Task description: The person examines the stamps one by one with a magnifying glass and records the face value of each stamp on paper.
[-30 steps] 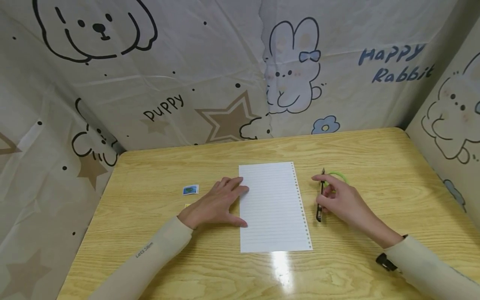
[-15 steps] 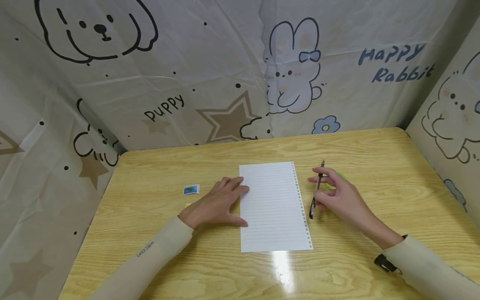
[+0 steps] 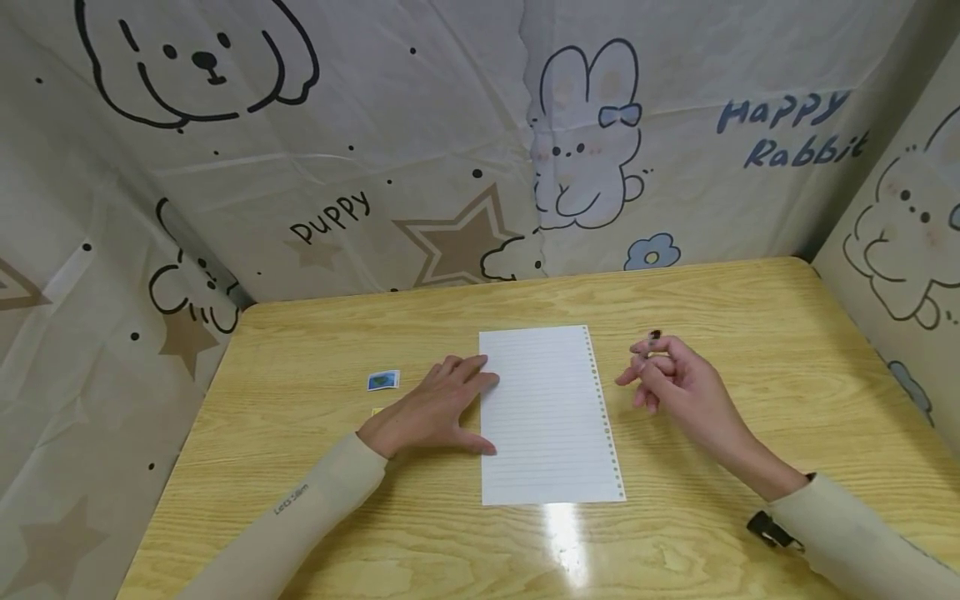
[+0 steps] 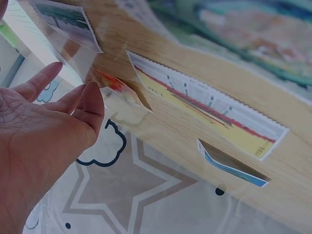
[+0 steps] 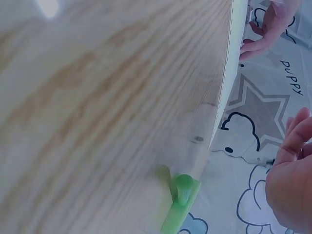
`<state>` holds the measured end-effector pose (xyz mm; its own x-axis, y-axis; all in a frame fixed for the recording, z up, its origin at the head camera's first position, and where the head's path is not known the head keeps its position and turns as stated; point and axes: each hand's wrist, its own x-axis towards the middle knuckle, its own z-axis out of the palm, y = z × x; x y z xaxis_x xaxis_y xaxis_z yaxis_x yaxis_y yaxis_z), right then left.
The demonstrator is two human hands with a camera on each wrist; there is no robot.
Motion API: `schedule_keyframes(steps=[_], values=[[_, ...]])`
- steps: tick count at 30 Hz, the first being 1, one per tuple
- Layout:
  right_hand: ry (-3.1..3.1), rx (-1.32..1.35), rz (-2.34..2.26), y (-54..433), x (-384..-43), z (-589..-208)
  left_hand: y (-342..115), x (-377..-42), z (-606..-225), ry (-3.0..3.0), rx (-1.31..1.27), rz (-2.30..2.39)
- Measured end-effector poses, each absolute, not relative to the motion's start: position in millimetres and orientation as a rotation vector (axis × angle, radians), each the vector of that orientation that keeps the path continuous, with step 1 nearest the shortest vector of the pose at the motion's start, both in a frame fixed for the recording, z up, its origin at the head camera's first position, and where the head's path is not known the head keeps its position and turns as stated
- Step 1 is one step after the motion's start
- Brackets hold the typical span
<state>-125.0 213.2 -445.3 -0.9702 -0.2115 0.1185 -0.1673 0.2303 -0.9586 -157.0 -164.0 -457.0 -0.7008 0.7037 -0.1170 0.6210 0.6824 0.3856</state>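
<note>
My left hand (image 3: 427, 408) lies with spread fingers along the left edge of a lined loose-leaf sheet (image 3: 551, 417), thumb and fingertips on the paper. Right of the sheet, above the table, my right hand (image 3: 686, 387) pinches a pen (image 3: 655, 335) between thumb and fingers. Only one dark end of the pen shows clearly; the rest is hidden or blurred. In the right wrist view the right hand (image 5: 292, 170) appears at the edge, with a small dark bit of the pen beside the fingers. A blue picture stamp (image 3: 383, 380) lies left of the left hand.
Several stamps lie about the left hand, among them a long red-and-yellow one (image 4: 209, 107) and a dark green one (image 4: 70, 22). A green object with a rounded knob (image 5: 184, 190) sits on the wooden table (image 3: 315, 350). Printed cloth (image 3: 337, 150) hangs behind the table.
The right hand has lifted the pen and turned it between the fingers, so its long barrel no longer shows. The green ring is now hidden behind that hand. The left hand stays still.
</note>
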Motion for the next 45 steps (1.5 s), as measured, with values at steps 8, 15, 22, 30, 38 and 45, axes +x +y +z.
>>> schedule_keyframes(steps=[8,15,22,30,38,45], values=[[2.470,-0.398,-1.892,207.5,-121.6,-445.3,-162.9,-156.6,-457.7,2.636,1.063,0.478],[2.467,-0.389,-1.979,204.9,-122.8,-445.9,-163.2,-156.0,-456.1,2.630,1.052,0.484],[2.420,-0.423,-2.116,193.3,-128.6,-447.0,-164.6,-155.5,-456.4,2.630,1.040,0.492],[2.362,-0.438,-2.230,169.6,-134.6,-447.3,-169.6,-151.2,-455.2,2.635,1.039,0.480],[2.413,-0.404,-2.228,162.3,-139.8,-446.1,-166.9,-152.6,-454.7,2.625,1.035,0.469],[2.425,-0.396,-2.198,158.1,-147.8,-449.1,-163.6,-155.6,-453.1,2.618,1.039,0.463]])
